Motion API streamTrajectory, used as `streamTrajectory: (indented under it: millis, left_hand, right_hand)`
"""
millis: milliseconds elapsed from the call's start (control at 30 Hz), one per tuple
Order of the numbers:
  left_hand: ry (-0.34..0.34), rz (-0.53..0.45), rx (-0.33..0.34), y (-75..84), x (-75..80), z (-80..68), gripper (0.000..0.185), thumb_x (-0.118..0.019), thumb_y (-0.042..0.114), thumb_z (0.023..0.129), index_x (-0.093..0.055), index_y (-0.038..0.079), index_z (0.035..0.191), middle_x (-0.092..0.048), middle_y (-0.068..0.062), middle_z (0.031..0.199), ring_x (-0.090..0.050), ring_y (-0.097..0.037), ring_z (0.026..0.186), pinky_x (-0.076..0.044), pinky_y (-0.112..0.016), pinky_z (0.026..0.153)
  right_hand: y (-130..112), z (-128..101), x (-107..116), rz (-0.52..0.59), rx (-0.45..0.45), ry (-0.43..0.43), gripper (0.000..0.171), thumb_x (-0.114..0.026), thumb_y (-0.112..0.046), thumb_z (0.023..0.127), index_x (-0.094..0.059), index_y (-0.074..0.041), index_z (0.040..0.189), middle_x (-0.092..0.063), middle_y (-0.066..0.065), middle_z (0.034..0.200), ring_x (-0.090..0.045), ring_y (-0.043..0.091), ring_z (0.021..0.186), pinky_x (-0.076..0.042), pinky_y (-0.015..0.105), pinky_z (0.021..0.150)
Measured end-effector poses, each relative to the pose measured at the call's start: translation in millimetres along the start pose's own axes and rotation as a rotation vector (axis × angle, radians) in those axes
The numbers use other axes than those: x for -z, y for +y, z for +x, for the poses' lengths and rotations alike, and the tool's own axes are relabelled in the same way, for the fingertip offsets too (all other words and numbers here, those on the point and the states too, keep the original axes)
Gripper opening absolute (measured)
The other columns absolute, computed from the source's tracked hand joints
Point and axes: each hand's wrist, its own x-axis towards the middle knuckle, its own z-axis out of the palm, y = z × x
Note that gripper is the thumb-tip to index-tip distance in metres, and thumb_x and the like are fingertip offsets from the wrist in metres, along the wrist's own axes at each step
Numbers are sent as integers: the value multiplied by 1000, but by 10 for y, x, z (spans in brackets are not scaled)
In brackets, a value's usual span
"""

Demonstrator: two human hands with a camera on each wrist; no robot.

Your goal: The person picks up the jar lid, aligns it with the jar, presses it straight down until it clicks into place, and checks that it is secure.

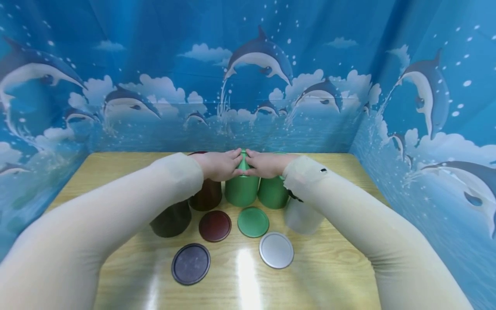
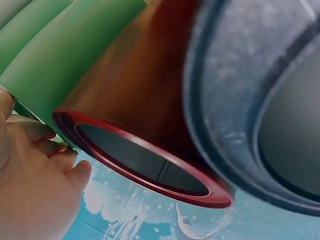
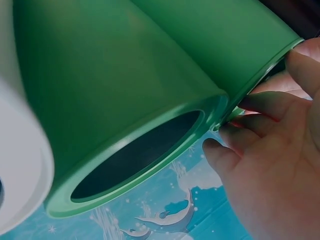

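Note:
Both hands meet over the top of the middle green can (image 1: 242,191). The left hand (image 1: 221,165) lies over its left side, fingers extended on the rim. From the other side the right hand (image 1: 267,164) touches the same rim with outstretched fingers. Green shows between the hands, but whether a lid is on this can I cannot tell. Left of it stand a dark red can (image 2: 135,65) and a black can (image 1: 172,220). To its right are a second green can (image 3: 120,85) and a white can (image 1: 303,217). The dark red and second green cans have open tops.
Loose lids lie in front of the cans: dark red (image 1: 215,225), green (image 1: 253,222), black (image 1: 191,264) and silver-grey (image 1: 276,250). The wooden table (image 1: 329,275) ends at a blue dolphin-print curtain (image 1: 162,64) behind and at the sides.

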Motion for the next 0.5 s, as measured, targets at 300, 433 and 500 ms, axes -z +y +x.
streamTrajectory:
  millis: [300,433,500]
  left_hand:
    - [-84,276,-57,40,77,4,55,-29,28,103,-5,11,151,5,-12,155,4,-24,141,-17,-41,112]
    - [-117,360,-45,88,140,11,55,-31,28,103,-7,15,151,2,-11,156,0,-26,141,-20,-44,110]
    - [-115,328,-19,107,153,10,56,-30,32,103,-7,16,151,2,-10,156,-1,-26,142,-19,-45,111]
  right_hand:
    - [-40,-2,76,75,-49,-57,65,-37,-42,99,-9,-14,151,13,7,155,-2,27,141,-14,43,112]
    - [-42,-11,113,110,-52,-57,61,-41,-40,99,-19,-15,150,9,5,156,-8,28,141,-17,44,111]
    - [-39,-5,122,100,-42,-48,58,-43,-39,99,-26,-14,148,6,5,156,-12,27,140,-20,43,111]
